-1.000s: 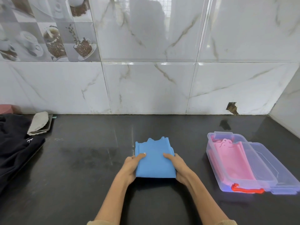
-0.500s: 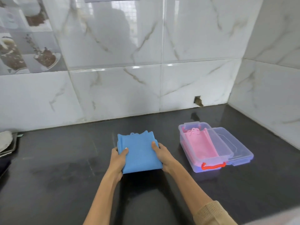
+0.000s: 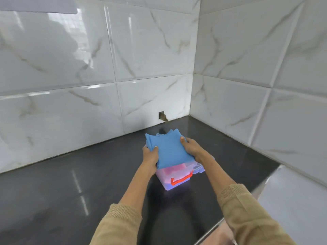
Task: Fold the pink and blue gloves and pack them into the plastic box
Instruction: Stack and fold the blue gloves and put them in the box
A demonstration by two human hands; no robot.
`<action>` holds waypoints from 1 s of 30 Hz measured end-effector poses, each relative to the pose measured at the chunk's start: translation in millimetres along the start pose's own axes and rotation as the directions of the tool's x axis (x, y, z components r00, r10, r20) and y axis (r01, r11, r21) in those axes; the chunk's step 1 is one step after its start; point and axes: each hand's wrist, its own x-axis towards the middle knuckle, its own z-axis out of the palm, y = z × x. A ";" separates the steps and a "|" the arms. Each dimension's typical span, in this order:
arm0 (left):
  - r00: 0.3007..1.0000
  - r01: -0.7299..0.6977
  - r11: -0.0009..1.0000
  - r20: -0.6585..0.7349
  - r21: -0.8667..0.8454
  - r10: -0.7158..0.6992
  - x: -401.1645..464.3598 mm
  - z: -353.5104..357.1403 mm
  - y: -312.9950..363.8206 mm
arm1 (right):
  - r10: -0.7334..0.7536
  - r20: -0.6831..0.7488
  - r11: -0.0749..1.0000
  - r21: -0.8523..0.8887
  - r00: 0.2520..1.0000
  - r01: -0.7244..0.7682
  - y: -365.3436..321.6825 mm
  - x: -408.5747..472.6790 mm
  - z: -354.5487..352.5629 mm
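The folded blue gloves (image 3: 168,149) hang just over the clear plastic box (image 3: 175,182), covering most of its opening. My left hand (image 3: 150,157) grips their left edge and my right hand (image 3: 192,147) grips their right edge. Folded pink gloves (image 3: 172,170) lie inside the box, only a strip of them visible under the blue ones. The box has an orange-red handle (image 3: 182,179) on its near end. Its clear lid (image 3: 199,167) lies to the right, mostly hidden by my right wrist.
The box stands on a dark glossy counter (image 3: 70,183) near the corner of two white marble-tiled walls (image 3: 247,85). A chipped hole in the tile (image 3: 162,116) sits just behind the box. The counter's edge (image 3: 221,221) runs at the lower right.
Both hands lifted the folded blue gloves off the counter and carried them right, over the open box. The view swung right, so the dark cloth at the left is out of sight.
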 end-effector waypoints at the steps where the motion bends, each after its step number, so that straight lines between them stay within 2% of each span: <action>1: 1.000 0.012 1.000 0.009 -0.008 -0.012 1.1 4.1 -4.0 | 0.010 0.002 1.000 -0.004 1.000 -0.010 3.6 -0.5 -3.4; 7: 0.997 -0.043 0.988 -0.063 0.148 0.053 6.3 -8.9 -5.2 | 0.000 0.020 0.998 -0.069 1.000 0.002 0.7 -5.4 15.0; 16: 0.951 -0.076 0.935 -0.258 0.346 0.173 -22.5 -121.0 12.7 | -0.129 0.146 0.972 -0.175 0.981 0.154 -22.7 -20.8 128.3; 19: 0.903 -0.060 0.895 -0.359 0.442 0.238 -43.6 -151.8 15.3 | -0.175 0.208 0.956 -0.199 0.962 0.217 -28.7 -27.9 165.4; 22: 0.813 -0.056 0.843 -0.466 0.534 0.349 -61.0 -171.2 14.8 | -0.229 0.231 0.927 -0.245 0.946 0.285 -31.6 -36.8 194.2; 24: 0.759 -0.068 0.798 -0.488 0.599 0.431 -67.3 -175.4 14.8 | -0.268 0.215 0.908 -0.270 0.939 0.321 -34.5 -40.8 207.1; 26: 0.743 -0.069 0.770 -0.483 0.634 0.464 -69.2 -175.9 15.3 | -0.333 0.171 0.861 -0.347 0.927 0.373 -40.9 -42.1 214.6; 28: 0.755 -0.052 0.770 -0.480 0.635 0.447 -67.9 -174.7 15.9 | -0.428 0.145 0.761 -0.474 0.892 0.442 -50.1 -38.6 218.0; 30: 0.766 -0.040 0.757 -0.467 0.652 0.442 -64.4 -171.3 14.0 | -0.472 0.191 0.684 -0.537 0.861 0.494 -58.3 -31.8 218.9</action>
